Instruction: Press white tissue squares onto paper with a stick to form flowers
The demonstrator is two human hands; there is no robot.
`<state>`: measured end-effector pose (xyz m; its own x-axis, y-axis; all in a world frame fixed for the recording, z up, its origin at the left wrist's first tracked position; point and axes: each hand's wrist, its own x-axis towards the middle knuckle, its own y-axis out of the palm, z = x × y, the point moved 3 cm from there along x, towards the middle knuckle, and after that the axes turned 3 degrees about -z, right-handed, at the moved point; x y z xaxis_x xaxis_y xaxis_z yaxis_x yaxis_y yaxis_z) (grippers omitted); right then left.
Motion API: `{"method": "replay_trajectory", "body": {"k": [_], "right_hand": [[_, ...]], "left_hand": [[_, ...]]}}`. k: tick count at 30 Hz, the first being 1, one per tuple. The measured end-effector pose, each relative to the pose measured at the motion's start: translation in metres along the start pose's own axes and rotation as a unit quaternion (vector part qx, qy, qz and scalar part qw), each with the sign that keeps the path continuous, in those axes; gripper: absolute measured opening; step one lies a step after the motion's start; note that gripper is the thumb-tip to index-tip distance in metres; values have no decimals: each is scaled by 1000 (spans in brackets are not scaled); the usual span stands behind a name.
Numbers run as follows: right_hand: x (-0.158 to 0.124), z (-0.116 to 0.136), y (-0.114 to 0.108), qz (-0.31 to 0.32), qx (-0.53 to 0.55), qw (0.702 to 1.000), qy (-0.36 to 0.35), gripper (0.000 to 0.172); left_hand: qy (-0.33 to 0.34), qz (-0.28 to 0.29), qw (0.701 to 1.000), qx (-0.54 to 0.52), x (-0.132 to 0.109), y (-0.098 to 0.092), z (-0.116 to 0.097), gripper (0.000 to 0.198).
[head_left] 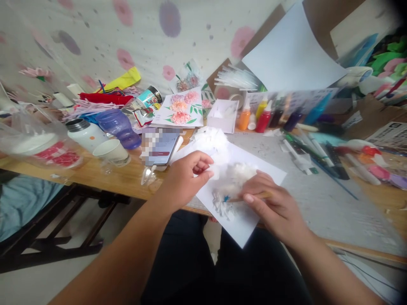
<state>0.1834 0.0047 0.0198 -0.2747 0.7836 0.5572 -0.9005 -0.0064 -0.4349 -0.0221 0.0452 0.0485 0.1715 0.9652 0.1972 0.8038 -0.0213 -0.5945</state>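
Now right hand [275, 207] grips brush [251, 197]; left hand [187, 178] pinches tissue [216, 171]

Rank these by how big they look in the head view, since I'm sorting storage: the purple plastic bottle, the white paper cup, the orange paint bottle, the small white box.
1. Purple plastic bottle
2. White paper cup and small white box look about alike; the cup sits nearer the camera, so no ranking.
3. Orange paint bottle

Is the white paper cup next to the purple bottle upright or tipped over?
Tipped. The white paper cup lies on its side on the wooden table, its open mouth facing left, beside the purple bottle.
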Motion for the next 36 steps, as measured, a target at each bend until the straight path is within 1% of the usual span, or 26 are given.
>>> {"method": "replay_trajectory", "body": {"k": [3,8,11,14,16,19,22,26,32,36], "right_hand": [[-1,2,-2,-11,20,1000,-11,15],[-1,2,-1,9,10,1000,-23,16],[0,2,0,-9,-14,999,-30,16],[1,1,-1,-43,-22,998,-31,18],[2,1,-2,-51,-20,998,-24,20],[2,1,-3,-54,-26,998,-14,23],[1,0,-3,-57,-35,998,-12,23],[1,-1,-2,-49,-36,998,-4,22],[1,-1,-2,-49,-33,998,-5,22],[-2,3,-7,-92,-14,995,-24,18]], "left_hand": [[-29,37,998,-43,-15,5,-1,6],[-62,95,991,-74,-30,13,1,11],[-75,123,987,-66,-33,17,1,8],[-62,142,986,-66,-33,18,-1,8],[-63,162,982,-80,-32,20,-1,10],[-97,189,971,-112,-33,27,2,10],[-130,190,965,-124,-32,35,5,16],[-143,187,968,-89,-28,37,7,20],[-104,186,974,-71,-24,33,8,8],[-89,175,979,-48,-23,37,7,7]]}}
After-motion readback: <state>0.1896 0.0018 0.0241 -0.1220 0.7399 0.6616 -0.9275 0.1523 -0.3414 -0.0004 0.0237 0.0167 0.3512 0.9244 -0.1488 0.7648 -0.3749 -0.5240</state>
